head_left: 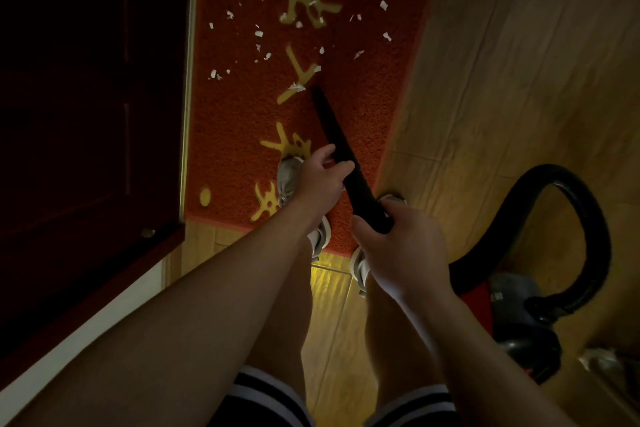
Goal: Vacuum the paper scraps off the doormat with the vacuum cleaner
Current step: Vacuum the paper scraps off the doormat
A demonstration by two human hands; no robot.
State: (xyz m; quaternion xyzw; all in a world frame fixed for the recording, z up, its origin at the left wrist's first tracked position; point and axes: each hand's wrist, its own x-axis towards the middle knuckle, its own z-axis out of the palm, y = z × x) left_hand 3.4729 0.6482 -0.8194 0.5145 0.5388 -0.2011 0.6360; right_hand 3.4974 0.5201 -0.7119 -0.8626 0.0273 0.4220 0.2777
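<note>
A red doormat (367, 104) with yellow characters lies on the floor ahead, strewn with several white paper scraps (259, 34) over its far half. A black vacuum nozzle tube (334, 130) slants across the mat, its tip beside a scrap (297, 87) near the mat's middle. My left hand (320, 180) grips the tube partway down. My right hand (394, 246) grips its near end. The black ribbed hose (585, 218) loops right to the red and grey vacuum cleaner body (512, 315) on the floor.
A dark wooden door (90, 114) stands open along the mat's left edge. Tan wood-look floor tiles (519, 80) spread to the right. My feet in light sandals (291, 180) stand on the mat's near end. A pale object (602, 362) sits at the lower right.
</note>
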